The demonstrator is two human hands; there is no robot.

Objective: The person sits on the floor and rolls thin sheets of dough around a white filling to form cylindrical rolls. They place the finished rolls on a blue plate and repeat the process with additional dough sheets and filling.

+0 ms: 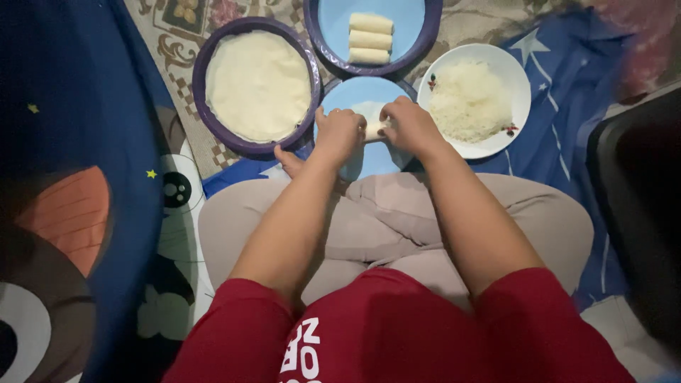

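My left hand and my right hand both press on a pale thin wrapper lying on a light blue plate in front of my crossed legs. The fingers of each hand curl over the wrapper's near edge, and most of it is hidden beneath them. To the left stands a purple-rimmed plate holding a stack of round pale wrappers. On the right is a white plate heaped with shredded white filling. Beyond it all, another blue plate carries three finished rolls.
I sit on a dark blue patterned blanket over a beige ornate rug. A dark object sits at the right edge. My beige trousers and red shirt fill the lower part of the view.
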